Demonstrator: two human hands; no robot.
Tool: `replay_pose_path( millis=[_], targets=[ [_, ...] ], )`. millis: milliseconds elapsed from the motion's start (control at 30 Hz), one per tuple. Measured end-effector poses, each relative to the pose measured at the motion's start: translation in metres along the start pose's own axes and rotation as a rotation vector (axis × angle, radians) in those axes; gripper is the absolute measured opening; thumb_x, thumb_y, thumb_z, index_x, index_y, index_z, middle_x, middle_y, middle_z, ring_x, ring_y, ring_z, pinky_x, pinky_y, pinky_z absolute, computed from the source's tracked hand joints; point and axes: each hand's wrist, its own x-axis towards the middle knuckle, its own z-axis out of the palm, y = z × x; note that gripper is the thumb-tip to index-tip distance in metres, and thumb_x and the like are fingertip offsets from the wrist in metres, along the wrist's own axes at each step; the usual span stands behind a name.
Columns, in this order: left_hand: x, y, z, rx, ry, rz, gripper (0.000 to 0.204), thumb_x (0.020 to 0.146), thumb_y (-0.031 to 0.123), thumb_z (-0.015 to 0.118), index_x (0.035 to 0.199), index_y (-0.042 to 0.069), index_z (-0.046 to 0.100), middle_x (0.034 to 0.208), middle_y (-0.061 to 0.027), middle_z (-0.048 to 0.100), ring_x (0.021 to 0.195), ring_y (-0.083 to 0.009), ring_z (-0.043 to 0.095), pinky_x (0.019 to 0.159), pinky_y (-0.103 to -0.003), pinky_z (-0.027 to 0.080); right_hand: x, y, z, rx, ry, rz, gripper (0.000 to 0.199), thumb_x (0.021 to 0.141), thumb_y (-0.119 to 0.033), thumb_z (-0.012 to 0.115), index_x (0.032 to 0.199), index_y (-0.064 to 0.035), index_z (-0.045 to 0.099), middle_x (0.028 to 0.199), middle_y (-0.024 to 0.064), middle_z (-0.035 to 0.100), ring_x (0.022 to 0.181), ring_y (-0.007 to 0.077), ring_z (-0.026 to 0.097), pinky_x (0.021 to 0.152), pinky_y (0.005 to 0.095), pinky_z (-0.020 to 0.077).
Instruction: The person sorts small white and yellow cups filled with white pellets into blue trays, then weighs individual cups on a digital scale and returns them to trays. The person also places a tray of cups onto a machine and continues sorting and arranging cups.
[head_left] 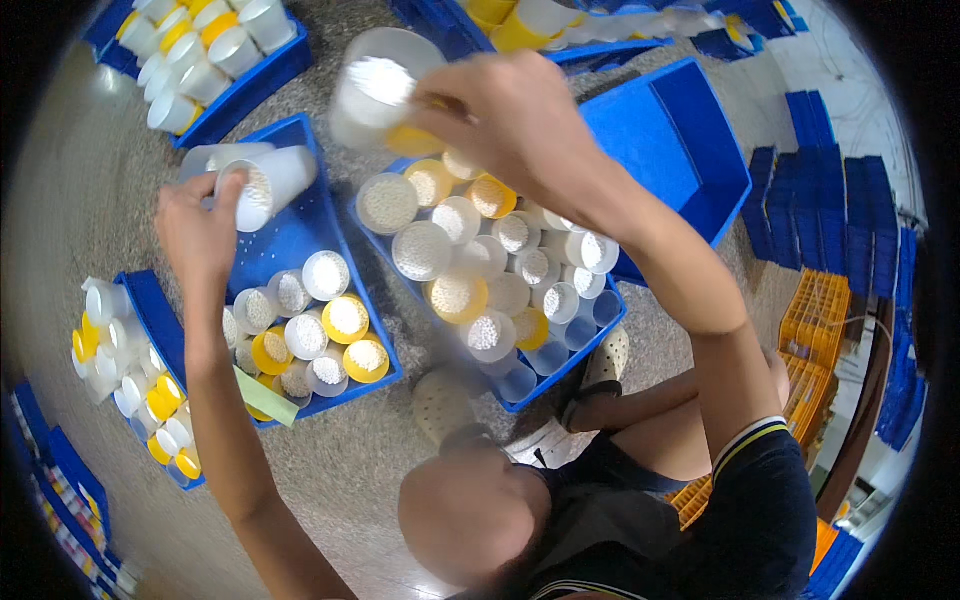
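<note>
My left hand point(195, 225) grips a translucent cup point(285, 180) by its rim, tilted on its side over the left blue bin point(320, 225). White tips like cotton swabs show in its mouth. Another translucent cup lies just behind it. Over the far end of the middle bin, my right hand point(500, 105) has its fingers closed at the side of a large translucent cup point(345, 105), with white contents; both are blurred by motion. Below it, the middle blue bin point(590, 345) holds several upright clear and yellow cups, most filled with white-tipped sticks. Similar filled cups stand in the left bin's near end.
An open blue bin point(650, 130) sits at the right. More cup-filled bins stand at the far left point(260, 90), near left point(155, 320) and far side. Blue bins point(820, 200) are stacked at right beside orange crates point(815, 315). My feet rest near the middle bin.
</note>
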Motion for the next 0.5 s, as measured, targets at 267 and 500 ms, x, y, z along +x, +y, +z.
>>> replay_pose_path(
  millis=[267, 500],
  targets=[
    [-0.013, 0.117, 0.018, -0.389, -0.173, 0.26, 0.023, 0.081, 0.026, 0.077, 0.089, 0.004, 0.079, 0.085, -0.0144, 0.072, 0.087, -0.0298, 0.058, 0.081, -0.038, 0.049, -0.134, -0.019, -0.048, 0.125, -0.164, 0.408, 0.01, 0.08, -0.014, 0.073, 0.087, -0.0063, 0.075, 0.074, 0.0154, 0.069, 0.067, 0.0322, 0.069, 0.061, 0.0402, 0.056],
    [-0.039, 0.14, 0.054, -0.28, -0.243, 0.434, 0.015, 0.081, 0.02, 0.076, 0.084, 0.005, 0.078, 0.08, -0.0082, 0.069, 0.084, -0.0273, 0.055, 0.08, -0.039, 0.039, -0.198, -0.042, -0.02, 0.095, -0.309, 0.662, 0.016, 0.077, -0.013, 0.077, 0.091, -0.0041, 0.076, 0.075, 0.0152, 0.069, 0.07, 0.0332, 0.068, 0.064, 0.0418, 0.0554]
  ],
)
